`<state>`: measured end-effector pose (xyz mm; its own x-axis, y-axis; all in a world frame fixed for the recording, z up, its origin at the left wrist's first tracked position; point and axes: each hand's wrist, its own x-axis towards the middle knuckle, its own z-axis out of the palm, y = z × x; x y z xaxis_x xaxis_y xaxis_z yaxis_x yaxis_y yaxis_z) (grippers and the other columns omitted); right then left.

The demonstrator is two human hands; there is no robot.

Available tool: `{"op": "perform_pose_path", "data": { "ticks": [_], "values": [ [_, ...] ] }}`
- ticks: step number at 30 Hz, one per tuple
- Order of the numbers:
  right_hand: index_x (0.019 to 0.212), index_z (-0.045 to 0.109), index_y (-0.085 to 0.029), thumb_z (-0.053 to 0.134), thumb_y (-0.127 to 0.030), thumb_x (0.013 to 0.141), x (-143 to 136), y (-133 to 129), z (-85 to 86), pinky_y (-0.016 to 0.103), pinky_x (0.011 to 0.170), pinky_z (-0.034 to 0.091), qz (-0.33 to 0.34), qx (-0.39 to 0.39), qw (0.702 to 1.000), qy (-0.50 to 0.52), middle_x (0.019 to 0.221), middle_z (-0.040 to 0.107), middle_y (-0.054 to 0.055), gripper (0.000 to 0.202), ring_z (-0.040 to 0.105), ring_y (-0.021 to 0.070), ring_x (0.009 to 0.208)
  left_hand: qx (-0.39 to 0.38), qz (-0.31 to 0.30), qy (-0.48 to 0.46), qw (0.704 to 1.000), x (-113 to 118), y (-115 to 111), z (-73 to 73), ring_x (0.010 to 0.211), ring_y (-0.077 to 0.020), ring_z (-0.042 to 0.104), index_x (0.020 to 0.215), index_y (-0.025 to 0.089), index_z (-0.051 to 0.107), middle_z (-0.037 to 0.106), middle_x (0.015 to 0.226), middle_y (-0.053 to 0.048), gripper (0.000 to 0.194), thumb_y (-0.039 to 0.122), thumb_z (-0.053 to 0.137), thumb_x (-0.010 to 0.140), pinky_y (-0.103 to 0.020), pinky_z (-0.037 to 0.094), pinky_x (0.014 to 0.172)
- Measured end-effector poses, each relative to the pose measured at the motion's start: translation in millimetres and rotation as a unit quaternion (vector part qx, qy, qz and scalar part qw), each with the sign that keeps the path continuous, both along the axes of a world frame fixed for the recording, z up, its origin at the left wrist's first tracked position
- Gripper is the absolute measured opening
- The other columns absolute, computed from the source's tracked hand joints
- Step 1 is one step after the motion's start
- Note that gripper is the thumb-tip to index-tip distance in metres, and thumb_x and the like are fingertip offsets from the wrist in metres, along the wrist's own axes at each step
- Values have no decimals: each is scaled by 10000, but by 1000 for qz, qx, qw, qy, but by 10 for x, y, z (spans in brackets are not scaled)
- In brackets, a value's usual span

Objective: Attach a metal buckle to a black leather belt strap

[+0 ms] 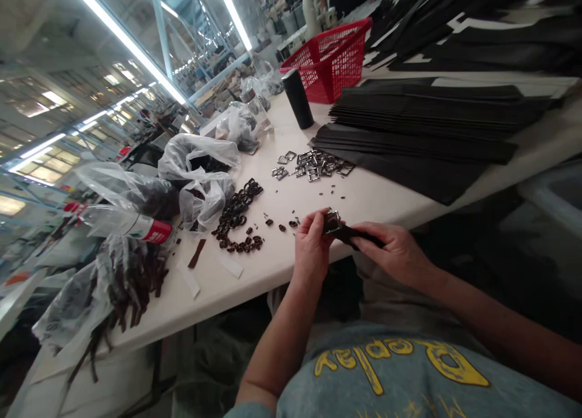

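My left hand [311,242] pinches a metal buckle [332,220] at the near edge of the white table [273,266]. My right hand [394,251] holds the dark strap [349,232] that runs into the buckle. Both hands meet just over the table's front edge. A pile of silver buckles [313,165] lies farther back on the table. Small dark loops [236,215] are scattered to the left of my hands.
Stacks of black straps [427,118] cover the right of the table. A red basket [331,57] and a black cylinder [299,98] stand at the back. Plastic bags [200,169], a bottle [136,226] and a bundle of brown strips [127,285] lie at the left.
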<state>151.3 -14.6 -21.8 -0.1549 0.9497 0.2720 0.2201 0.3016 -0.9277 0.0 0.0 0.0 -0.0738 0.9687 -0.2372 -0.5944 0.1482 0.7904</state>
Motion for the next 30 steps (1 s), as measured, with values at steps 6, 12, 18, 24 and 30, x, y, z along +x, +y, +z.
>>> {"op": "perform_pose_path", "data": {
  "ticks": [6, 12, 18, 24, 30],
  "values": [
    [943, 772, -204, 628, -350, 841, 9, 33, -67, 315, 746, 557, 1, -59, 998, 32, 885, 789, 34, 229, 710, 223, 809, -22, 6, -30, 999, 5, -50, -81, 802, -157, 748, 985, 173, 744, 773, 866, -43, 183, 285, 743, 840, -276, 557, 798],
    [965, 767, -219, 642, -393, 840, 16, 14, -91, 318, 775, 561, 9, -106, 992, 65, 927, 786, 30, 248, 701, 225, 843, -54, -14, -26, 998, -54, -100, -109, 843, -163, 745, 1031, 189, 745, 789, 955, -57, 234, 164, 709, 801, -293, 538, 848],
    [927, 765, -221, 651, -385, 827, -10, 37, -97, 321, 808, 557, 0, -102, 992, 74, 896, 775, 25, 223, 699, 224, 857, -33, -38, -42, 998, -29, -179, -138, 906, -182, 733, 938, 184, 762, 788, 953, -58, 185, 240, 749, 762, -307, 524, 887],
    [950, 766, -198, 631, -363, 836, -41, 40, -101, 294, 754, 544, 24, -108, 993, 39, 873, 775, 22, 241, 691, 209, 814, -16, -7, 1, 1000, 32, -192, -202, 799, -117, 700, 832, 186, 773, 770, 853, 6, 243, 235, 889, 625, -244, 506, 841],
    [834, 754, -188, 546, -299, 833, 12, 82, 27, 278, 669, 503, 106, -88, 990, -40, 750, 743, 3, 236, 665, 191, 714, 9, -26, 62, 998, -15, -206, -168, 803, -135, 688, 850, 183, 783, 770, 838, -12, 253, 329, 875, 664, -263, 504, 830]
  ]
}}
